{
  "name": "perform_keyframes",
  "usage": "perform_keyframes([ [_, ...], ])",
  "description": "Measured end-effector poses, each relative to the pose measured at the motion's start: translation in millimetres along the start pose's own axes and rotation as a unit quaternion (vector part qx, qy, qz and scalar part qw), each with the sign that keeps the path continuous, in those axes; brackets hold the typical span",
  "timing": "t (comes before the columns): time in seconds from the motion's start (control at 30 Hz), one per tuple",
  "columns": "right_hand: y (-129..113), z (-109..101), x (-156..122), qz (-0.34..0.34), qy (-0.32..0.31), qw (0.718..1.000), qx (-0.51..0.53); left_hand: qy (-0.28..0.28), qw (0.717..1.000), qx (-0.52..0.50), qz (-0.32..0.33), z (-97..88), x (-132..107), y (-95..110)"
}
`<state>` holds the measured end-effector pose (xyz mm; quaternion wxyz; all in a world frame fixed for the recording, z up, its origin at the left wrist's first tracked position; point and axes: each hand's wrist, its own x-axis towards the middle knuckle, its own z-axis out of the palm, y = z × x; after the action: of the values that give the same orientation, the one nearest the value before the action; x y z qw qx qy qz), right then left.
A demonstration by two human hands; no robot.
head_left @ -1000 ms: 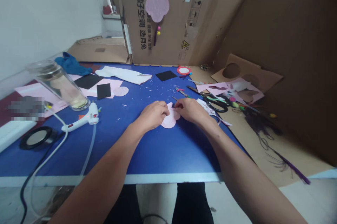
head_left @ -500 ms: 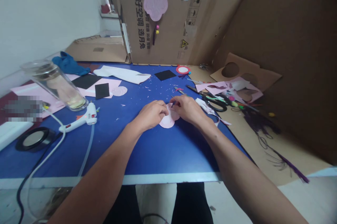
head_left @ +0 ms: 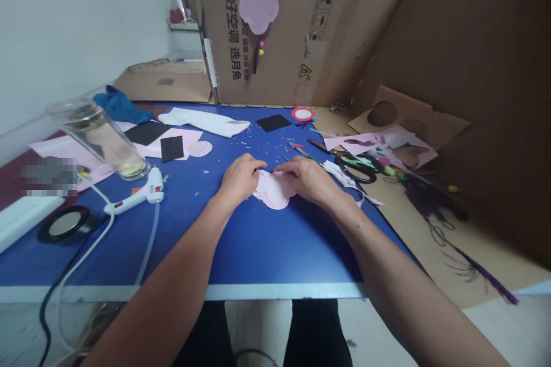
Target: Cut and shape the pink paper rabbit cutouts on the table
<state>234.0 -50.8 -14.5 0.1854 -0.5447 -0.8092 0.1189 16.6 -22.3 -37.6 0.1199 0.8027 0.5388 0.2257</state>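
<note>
A pink paper cutout [head_left: 276,192] with a scalloped edge lies on the blue tabletop between my hands. My left hand [head_left: 245,176] pinches its left edge, fingers bent over the paper. On the opposite side, my right hand [head_left: 306,177] has thumb and fingers closed on the upper right edge. Parts of the cutout are covered by the fingers. Just beyond my right hand lie a pen-like tool [head_left: 301,150] and black-handled scissors [head_left: 359,169]. White paper scraps [head_left: 340,174] sit beside that wrist.
At left are a glue gun [head_left: 142,194], a tape roll [head_left: 64,224] and a tilted glass cup [head_left: 107,140]. Black squares [head_left: 172,148] and a white roll [head_left: 202,120] lie farther back. A cardboard wall [head_left: 327,62] with a hanging pink cutout [head_left: 259,5] stands behind.
The pink cutout now shows wider and flatter between my hands. My hands have moved slightly apart, to its left and right edges. The view has shifted a little.
</note>
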Motion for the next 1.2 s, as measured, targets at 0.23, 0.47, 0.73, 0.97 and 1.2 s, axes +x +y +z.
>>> perform_keyframes([
  [0.23,-10.3,-0.7,-6.0,-0.003,-0.053,0.995,-0.085,-0.009,1.000,0.026,0.000,0.8,-2.7,3.3],
  [0.47,-11.4,2.8,-4.9,-0.002,-0.045,0.995,-0.091,-0.010,0.999,0.032,-0.005,0.6,-2.7,4.2],
  [0.73,-15.7,-0.1,-5.9,0.007,-0.032,0.996,-0.083,-0.008,1.000,0.007,-0.009,-0.4,-1.4,2.8],
  [0.97,-17.8,0.2,-6.7,0.003,-0.053,0.994,-0.097,-0.010,1.000,0.003,-0.019,-1.4,-2.1,4.2],
  [1.2,-25.8,4.9,-7.7,-0.003,-0.054,0.989,-0.136,-0.005,1.000,-0.004,-0.023,-2.4,-2.7,5.3],
])
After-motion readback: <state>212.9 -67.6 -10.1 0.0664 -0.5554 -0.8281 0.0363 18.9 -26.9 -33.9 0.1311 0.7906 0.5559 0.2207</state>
